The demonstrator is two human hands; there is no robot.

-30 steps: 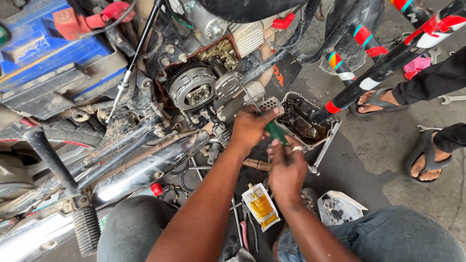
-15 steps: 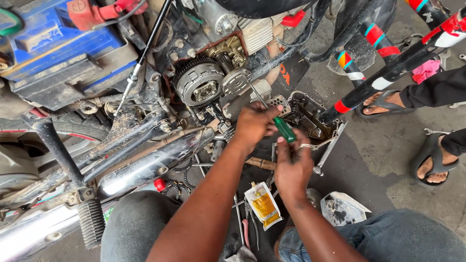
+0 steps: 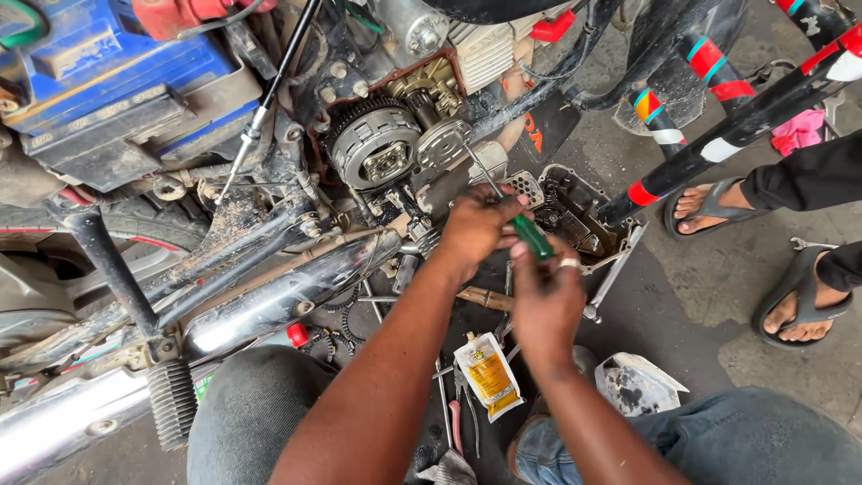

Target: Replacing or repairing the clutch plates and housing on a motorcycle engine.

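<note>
At the far left a blue battery box [image 3: 117, 63] sits above the frame of a motorcycle lying stripped on the ground. A chrome exhaust pipe [image 3: 287, 292] runs slantwise below it. Further right the engine side is open, and the round toothed clutch [image 3: 373, 144] is bare, with smaller gears just beside it.

The left hand [image 3: 476, 229] is just right of the clutch, its fingers curled tight round the front of a green-handled screwdriver [image 3: 532, 238]. The thin shaft runs up and left from that fist toward the parts beside the clutch. Where the tip sits is too small to tell.

The right hand [image 3: 548, 301], with a ring on one finger, is wrapped round the back end of the same handle, fingers pressed together. Both hands are clamped on the one tool.

Behind them the removed engine cover [image 3: 575, 211] lies open side up on the floor, and a yellow sachet [image 3: 489, 377] lies below the wrists. At the right edge another person's sandalled foot [image 3: 709, 202] stands well apart.

The step in hand looks like working the screwdriver against something beside the clutch. The next move likely calls for keeping the shaft in line and pushing firmly, so the tip does not slip.
</note>
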